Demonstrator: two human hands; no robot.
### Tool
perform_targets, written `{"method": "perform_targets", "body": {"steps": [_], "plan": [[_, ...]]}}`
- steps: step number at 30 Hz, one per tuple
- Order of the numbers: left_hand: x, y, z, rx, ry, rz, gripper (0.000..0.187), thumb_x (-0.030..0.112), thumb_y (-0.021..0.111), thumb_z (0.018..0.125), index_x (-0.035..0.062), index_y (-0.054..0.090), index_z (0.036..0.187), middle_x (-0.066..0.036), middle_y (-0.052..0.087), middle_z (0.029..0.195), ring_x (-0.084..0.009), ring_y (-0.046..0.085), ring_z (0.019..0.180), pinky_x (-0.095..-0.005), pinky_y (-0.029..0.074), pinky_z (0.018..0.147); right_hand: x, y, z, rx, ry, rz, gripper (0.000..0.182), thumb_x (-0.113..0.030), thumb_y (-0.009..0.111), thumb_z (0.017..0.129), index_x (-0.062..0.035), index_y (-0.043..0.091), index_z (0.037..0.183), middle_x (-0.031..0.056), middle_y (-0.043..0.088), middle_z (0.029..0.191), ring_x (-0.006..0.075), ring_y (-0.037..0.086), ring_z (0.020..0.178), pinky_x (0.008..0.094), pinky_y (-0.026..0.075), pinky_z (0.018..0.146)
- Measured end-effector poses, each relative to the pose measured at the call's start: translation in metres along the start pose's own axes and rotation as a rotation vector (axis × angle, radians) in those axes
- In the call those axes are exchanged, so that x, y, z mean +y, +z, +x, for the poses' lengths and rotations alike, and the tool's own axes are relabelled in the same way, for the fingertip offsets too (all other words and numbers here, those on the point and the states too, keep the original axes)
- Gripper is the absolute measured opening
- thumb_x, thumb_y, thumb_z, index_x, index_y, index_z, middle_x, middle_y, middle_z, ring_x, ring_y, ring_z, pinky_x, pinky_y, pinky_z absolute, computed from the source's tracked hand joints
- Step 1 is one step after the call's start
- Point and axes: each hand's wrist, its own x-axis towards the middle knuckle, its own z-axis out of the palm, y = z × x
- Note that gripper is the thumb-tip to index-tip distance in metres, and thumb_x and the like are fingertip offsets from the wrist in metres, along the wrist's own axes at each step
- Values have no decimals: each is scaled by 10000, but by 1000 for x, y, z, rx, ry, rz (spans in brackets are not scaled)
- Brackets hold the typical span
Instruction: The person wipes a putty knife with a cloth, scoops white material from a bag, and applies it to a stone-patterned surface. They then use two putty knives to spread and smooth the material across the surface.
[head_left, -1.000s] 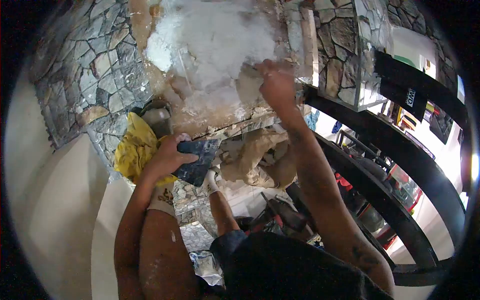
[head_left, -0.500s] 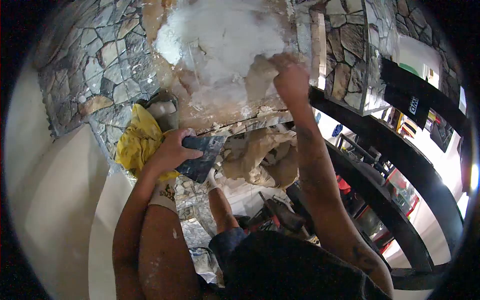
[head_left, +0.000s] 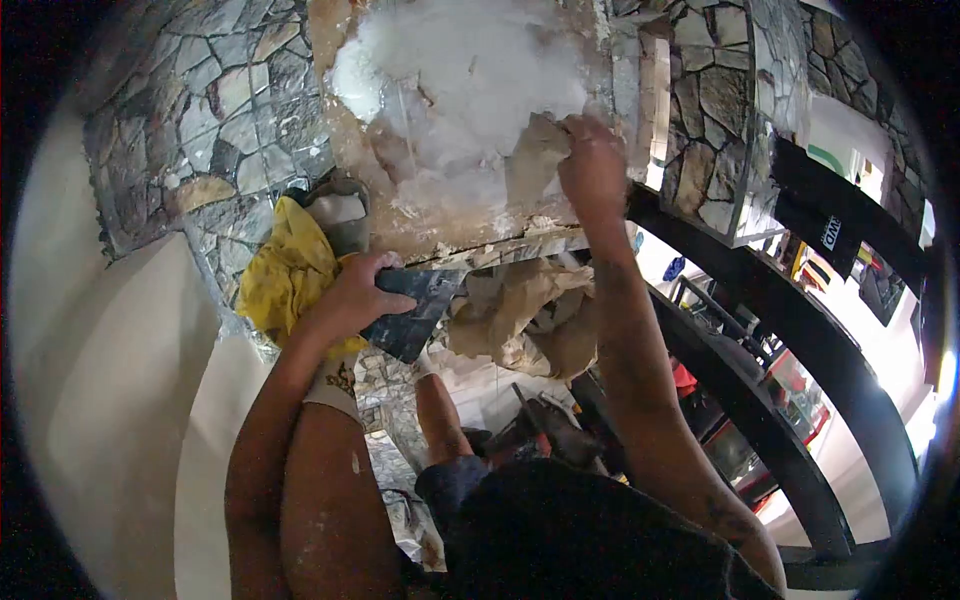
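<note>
My left hand (head_left: 355,300) grips a dark, smeared putty spreader (head_left: 412,312), thumb across its face, beside the ledge of the board. In my right hand (head_left: 595,165) is a flat grey-beige piece (head_left: 537,160) with an uneven edge, overlapping the white-smeared surface; I cannot tell whether it is a scraper or a sheet. The brown board (head_left: 350,200) carries a broad coat of white putty (head_left: 470,80). Near my left wrist lies a yellow stained plastic bag (head_left: 285,265), and a grey container (head_left: 350,225) with pale material stands by it.
Torn brown paper (head_left: 530,310) sits below the board's edge. Stone-patterned facing (head_left: 240,130) covers the left side, with another such block (head_left: 710,100) at right. Black curved rails (head_left: 780,320) run down the right. A pale wall (head_left: 110,380) stands at left.
The view has shifted slightly, so the scene sits a little further right and lower. My right hand still holds the flat piece at the board; my left keeps the spreader.
</note>
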Motion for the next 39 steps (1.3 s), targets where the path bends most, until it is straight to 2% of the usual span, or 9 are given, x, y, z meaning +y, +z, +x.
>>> {"method": "perform_targets", "body": {"steps": [7, 10, 13, 15, 18, 22, 33, 36, 39], "plan": [[-1, 6, 3, 178, 246, 165, 430, 171, 735, 595, -28, 564, 935, -89, 591, 738, -140, 546, 698, -298, 441, 658, 2, 0, -3, -99, 13, 57, 359, 5, 564, 608, -105, 572, 950, 97, 580, 1015, 323, 544, 978, 401, 458, 806], [6, 0, 2, 37, 111, 27, 430, 175, 735, 595, -28, 564, 934, -89, 589, 765, -147, 549, 711, -296, 445, 660, -2, 0, 2, -98, 10, -38, 376, -1, 563, 615, -107, 576, 976, 104, 572, 1069, 318, 541, 1001, 395, 451, 834], [0, 2, 6, -7, 2, 61, 545, 296, 761, 591, 32, 571, 1027, -130, 599, 942, -249, 573, 904, -337, 435, 828, 5, 2, 0, -103, 67, -6, 405, -13, 566, 620, -114, 581, 1012, 115, 565, 1100, 310, 529, 1026, 395, 436, 862], [-2, 1, 10, -45, 30, 54, 516, 287, 755, 594, 30, 582, 1006, -125, 610, 912, -239, 584, 880, -331, 442, 814, 3, 11, 2, -199, 91, -76, 433, -16, 568, 623, -118, 583, 1043, 121, 566, 1111, 303, 519, 1049, 397, 423, 882], [-9, 2, 7, 15, 63, 60, 477, 272, 748, 595, 28, 595, 975, -115, 619, 870, -225, 593, 844, -325, 453, 786, 11, 4, 3, 13, -111, -85, 401, -104, 614, 644, -91, 540, 1038, 125, 588, 977, 303, 596, 883, 433, 474, 771], [-5, 7, 6, 103, 135, 43, 451, 163, 737, 607, -43, 560, 967, -110, 602, 818, -159, 561, 753, -307, 453, 692, 9, 13, 6, -113, 2, -171, 396, -121, 609, 655, -93, 537, 1043, 137, 584, 982, 295, 603, 868, 427, 492, 732], [-6, 3, 7, -7, 101, 21, 437, 168, 729, 601, -44, 567, 947, -106, 603, 805, -155, 560, 743, -298, 454, 686, 3, 4, 12, -30, 66, -39, 406, -11, 558, 616, -109, 609, 1007, 96, 591, 1026, 282, 569, 927, 374, 468, 780], [-4, 2, 8, 13, 148, 24, 430, 172, 728, 602, -41, 568, 940, -99, 598, 789, -155, 557, 731, -298, 453, 678, -4, 3, 16, -192, 77, -214, 390, -22, 560, 630, -117, 611, 1005, 102, 592, 1040, 296, 565, 943, 381, 467, 782], [-4, 1, 4, 3, 119, 27, 417, 169, 726, 606, -36, 569, 932, -95, 592, 776, -151, 552, 724, -297, 452, 670, -5, -20, 20, -120, 173, 121, 372, -43, 573, 640, -122, 612, 1001, 101, 593, 1056, 290, 563, 963, 386, 462, 793]]}}
